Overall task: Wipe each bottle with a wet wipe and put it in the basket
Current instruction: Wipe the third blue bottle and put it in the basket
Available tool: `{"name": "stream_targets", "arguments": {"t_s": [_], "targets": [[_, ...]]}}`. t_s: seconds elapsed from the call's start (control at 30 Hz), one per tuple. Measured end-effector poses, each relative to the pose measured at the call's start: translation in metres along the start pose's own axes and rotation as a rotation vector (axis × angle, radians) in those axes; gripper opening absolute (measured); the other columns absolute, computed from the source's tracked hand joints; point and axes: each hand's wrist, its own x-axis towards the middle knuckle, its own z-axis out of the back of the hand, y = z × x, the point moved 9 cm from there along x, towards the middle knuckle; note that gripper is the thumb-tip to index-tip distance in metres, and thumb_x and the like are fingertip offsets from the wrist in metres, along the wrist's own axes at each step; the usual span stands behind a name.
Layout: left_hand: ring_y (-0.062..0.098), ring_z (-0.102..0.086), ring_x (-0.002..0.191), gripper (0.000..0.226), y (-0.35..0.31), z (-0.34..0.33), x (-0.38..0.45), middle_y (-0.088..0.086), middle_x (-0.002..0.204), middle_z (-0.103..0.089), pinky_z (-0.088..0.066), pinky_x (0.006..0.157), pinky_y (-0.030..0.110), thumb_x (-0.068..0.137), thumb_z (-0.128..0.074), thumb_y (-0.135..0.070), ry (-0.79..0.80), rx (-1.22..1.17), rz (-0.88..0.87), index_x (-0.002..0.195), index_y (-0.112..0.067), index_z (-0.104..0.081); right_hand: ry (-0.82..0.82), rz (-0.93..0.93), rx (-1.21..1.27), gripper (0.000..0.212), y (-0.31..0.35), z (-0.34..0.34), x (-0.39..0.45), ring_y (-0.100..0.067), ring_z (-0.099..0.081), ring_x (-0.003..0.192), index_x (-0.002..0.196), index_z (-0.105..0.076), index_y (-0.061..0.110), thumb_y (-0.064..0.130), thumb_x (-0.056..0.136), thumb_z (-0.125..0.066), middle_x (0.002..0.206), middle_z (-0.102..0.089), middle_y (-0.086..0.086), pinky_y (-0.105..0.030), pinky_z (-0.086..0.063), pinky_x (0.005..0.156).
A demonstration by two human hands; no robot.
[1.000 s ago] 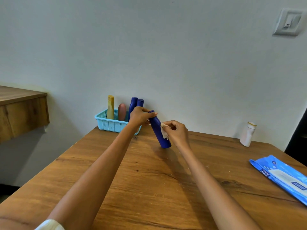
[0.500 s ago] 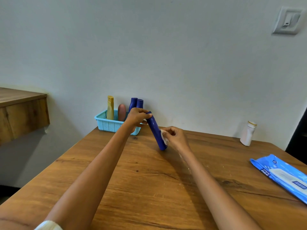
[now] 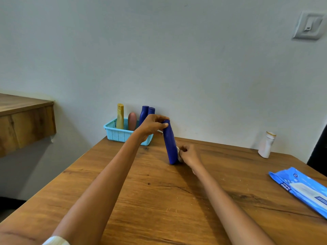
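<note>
A dark blue bottle (image 3: 170, 144) leans over the wooden table (image 3: 159, 200), tilted with its top to the left. My left hand (image 3: 152, 125) grips its top end. My right hand (image 3: 188, 153) pinches a white wet wipe (image 3: 179, 152) against the bottle's lower right side. The light blue basket (image 3: 116, 134) stands at the table's back edge by the wall, holding a yellow bottle (image 3: 120, 116), a pink bottle (image 3: 132, 121) and two dark blue bottles (image 3: 146, 113). A white bottle (image 3: 266, 145) stands alone at the back right.
A blue pack of wet wipes (image 3: 302, 190) lies at the table's right edge. A wooden shelf (image 3: 23, 119) juts from the wall on the left. A wall switch (image 3: 308, 25) is mounted at the upper right.
My right hand has slid the wipe down the bottle toward its base. The bottle has shifted slightly left and stands a little steeper; my left hand keeps hold of its top.
</note>
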Motion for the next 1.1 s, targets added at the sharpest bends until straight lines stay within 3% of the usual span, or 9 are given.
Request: {"name": "stream_targets", "arguments": {"t_s": [0.17,0.3,0.47,0.6,0.77,0.9,1.0,1.1], "targets": [[0.012,-0.062,0.084,0.031,0.002,0.006,0.001,0.003,0.096,-0.061,-0.056,0.064,0.018,0.088,-0.06,-0.003,-0.024,0.005,0.002,0.119,-0.004,-0.056,-0.069,0.028,0.169,0.02,0.014,0.0,0.004,-0.016,-0.061,0.097,0.11,-0.064,0.011,0.014,0.091,-0.057,0.109,-0.066,-0.005,-0.027,-0.052,0.076],[0.011,-0.063,0.087,0.032,-0.006,0.001,-0.001,0.001,0.102,-0.061,-0.056,0.066,0.017,0.088,-0.059,0.0,0.071,0.007,-0.05,0.12,-0.006,-0.056,-0.121,0.101,0.37,0.019,0.033,0.009,0.001,-0.01,-0.061,0.091,0.108,-0.067,0.013,0.014,0.093,-0.056,0.105,-0.068,-0.001,-0.023,-0.052,0.074],[0.01,-0.064,0.094,0.043,-0.013,-0.015,-0.007,-0.003,0.106,-0.063,-0.054,0.071,0.018,0.088,-0.06,-0.002,0.219,-0.003,-0.077,0.127,-0.013,-0.048,-0.191,0.134,0.555,0.022,0.049,0.025,0.003,-0.011,-0.063,0.098,0.112,-0.066,0.016,0.019,0.092,-0.058,0.106,-0.069,0.002,-0.026,-0.054,0.08],[0.013,-0.065,0.094,0.051,-0.018,-0.024,-0.006,0.0,0.103,-0.065,-0.055,0.08,0.023,0.085,-0.064,-0.004,0.225,0.001,-0.087,0.13,-0.015,-0.045,-0.232,0.139,0.667,0.021,0.051,0.033,0.003,-0.014,-0.063,0.103,0.11,-0.066,0.018,0.013,0.093,-0.057,0.109,-0.068,0.001,-0.034,-0.055,0.087],[0.013,-0.064,0.09,0.048,-0.022,-0.031,-0.002,-0.001,0.099,-0.065,-0.053,0.084,0.027,0.081,-0.071,-0.01,0.173,0.067,-0.139,0.123,-0.019,-0.05,-0.351,0.176,0.765,0.024,0.053,0.049,-0.007,-0.002,-0.061,0.085,0.114,-0.065,0.014,0.009,0.094,-0.052,0.103,-0.066,0.007,-0.008,-0.049,0.06],[0.013,-0.065,0.092,0.05,-0.023,-0.038,0.0,-0.003,0.096,-0.066,-0.052,0.087,0.029,0.078,-0.074,-0.015,0.162,0.103,-0.161,0.121,-0.02,-0.05,-0.445,0.378,0.518,0.024,0.077,0.072,-0.017,-0.011,-0.061,0.1,0.114,-0.066,0.013,0.014,0.094,-0.052,0.114,-0.066,0.0,-0.02,-0.052,0.081],[0.01,-0.064,0.091,0.048,-0.027,-0.038,-0.001,-0.005,0.096,-0.065,-0.053,0.084,0.023,0.079,-0.072,-0.011,0.134,0.114,-0.199,0.121,-0.016,-0.049,-0.343,0.563,0.027,0.028,0.102,0.062,-0.022,-0.014,-0.058,0.105,0.118,-0.065,0.015,0.02,0.094,-0.053,0.115,-0.065,0.0,-0.02,-0.045,0.083],[0.012,-0.063,0.094,0.048,-0.027,-0.032,-0.002,-0.004,0.099,-0.063,-0.053,0.082,0.021,0.081,-0.07,-0.008,0.083,0.122,-0.219,0.124,-0.011,-0.05,-0.195,0.574,-0.075,0.035,0.105,0.052,-0.02,-0.009,-0.054,0.103,0.125,-0.06,0.019,0.029,0.092,-0.057,0.115,-0.062,0.004,-0.016,-0.039,0.082]]}}
